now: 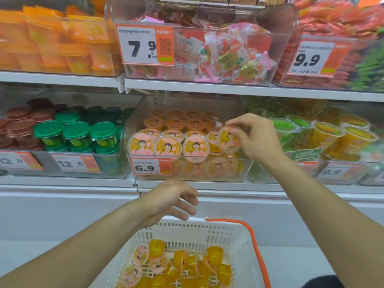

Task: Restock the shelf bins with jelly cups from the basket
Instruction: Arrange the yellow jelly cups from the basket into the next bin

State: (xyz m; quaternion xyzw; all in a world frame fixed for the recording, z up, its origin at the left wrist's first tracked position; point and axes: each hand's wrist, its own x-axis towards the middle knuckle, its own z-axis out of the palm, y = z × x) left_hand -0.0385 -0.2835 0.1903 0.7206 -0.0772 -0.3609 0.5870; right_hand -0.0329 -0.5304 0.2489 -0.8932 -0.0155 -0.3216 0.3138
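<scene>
Head view: a shop shelf [207, 88] of clear bins on two white levels, seen from just in front and above.
Shelf: the lower level carries a bin [188, 163] of orange jelly cups in the middle, green-lidded tubs [76, 134] and dark red ones to its left, green and yellow cups [324, 134] to its right.
Upper level: orange packs at left, wrapped pink sweets in the middle bin, red packs at right.
Price tags: 6.9 [151, 166] on the middle lower bin, 12.0 to its left, 9.9 to its right, 7.9 above.
Basket: white slatted basket [234, 242] with an orange handle [252, 238], below the shelf, close to the person.
Basket cups: loose orange cups [187, 267] lie tumbled in it, some lid up, some on their sides.
Held cup: one jelly cup [229, 140], clear with orange jelly and a pink cartoon lid, tilted lid-forward over the bin's right front corner.
Right hand: right hand [255, 138] pinches that cup by its rim with thumb and fingertips.
Left hand: left hand [174, 200] hangs above the basket's far rim, fingers loosely spread, holding nothing.
Bin cups: rows of cups [168, 145] stand lid up, packed close; the front row lacks a cup at the right end, below the held one.
Edges: the bin's front wall rises just below the cup; the upper shelf board overhangs the bin's back.
</scene>
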